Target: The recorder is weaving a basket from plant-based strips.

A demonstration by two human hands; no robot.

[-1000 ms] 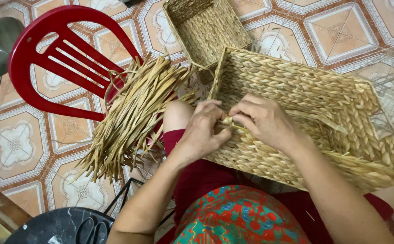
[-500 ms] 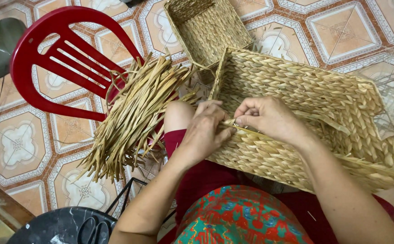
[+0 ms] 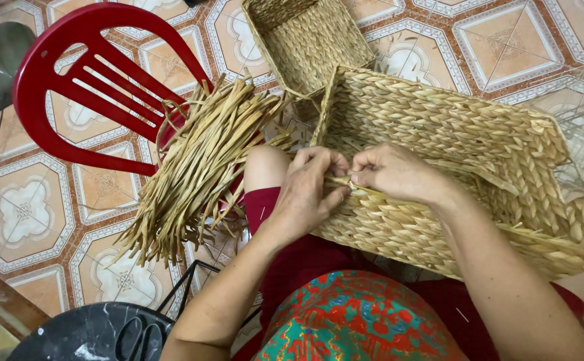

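Woven basket (image 3: 439, 134) mid-weave on lap; left hand (image 3: 309, 194) and right hand (image 3: 396, 174) pinching one straw strand (image 3: 365, 190); next, tucking under neighbouring braid.

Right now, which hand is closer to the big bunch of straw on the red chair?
Left. The left hand works at the woven basket's near edge, just beside the bundle of dried straw. The right hand sits farther over the basket, on the left hand's far side.

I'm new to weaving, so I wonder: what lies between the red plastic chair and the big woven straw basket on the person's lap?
In the head view, a bundle of loose dried straw strands lies between them.
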